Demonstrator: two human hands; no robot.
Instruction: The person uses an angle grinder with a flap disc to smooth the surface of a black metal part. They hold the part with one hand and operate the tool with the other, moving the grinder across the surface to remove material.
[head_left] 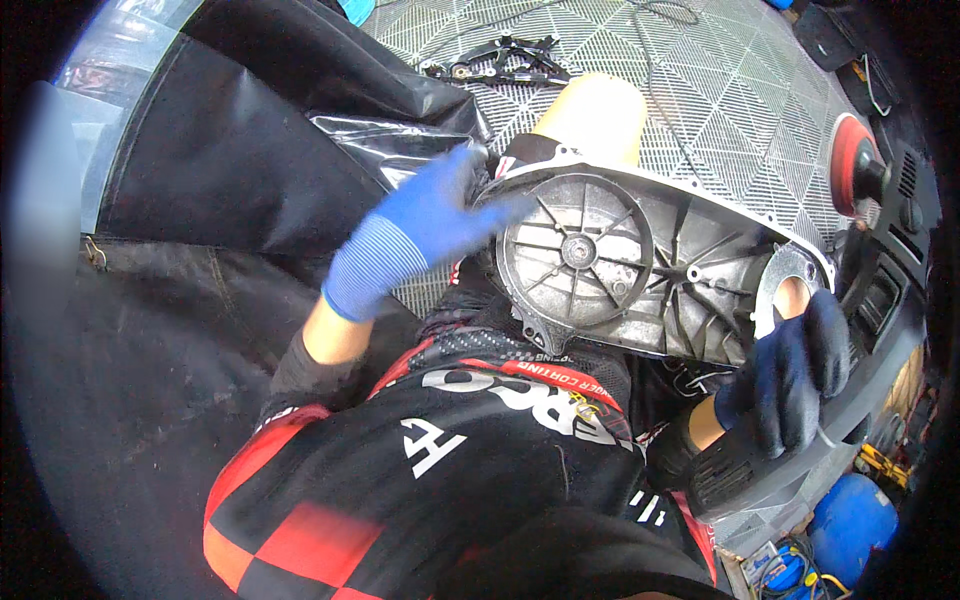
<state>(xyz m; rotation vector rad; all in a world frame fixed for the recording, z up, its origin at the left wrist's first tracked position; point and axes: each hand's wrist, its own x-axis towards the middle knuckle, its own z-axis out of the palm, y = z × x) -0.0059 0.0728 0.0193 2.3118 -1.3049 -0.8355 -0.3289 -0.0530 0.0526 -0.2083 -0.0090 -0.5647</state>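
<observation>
A grey cast-metal engine casing cover (690,275), oblong with a ribbed circular recess, lies tilted over my lap with its hollow inner side up. At its left end is my left hand (420,230), in a blue knitted glove. The thumb stretches across the cover's rim, apart from the other fingers, whose tips are smeared by motion. My right hand (795,375), in a blue glove with black coating, grips the cover's right end beside its round opening. Its fingers are bent and close together; part of the grip is hidden.
A red disc pad (850,165) stands at the right by a long black vented plastic body (895,270). Beyond the cover are a pale yellow cylindrical object (598,112) and a black metal bracket (505,62) on grey grid flooring. Black sheeting (240,130) covers the left; a blue container (853,525) sits lower right.
</observation>
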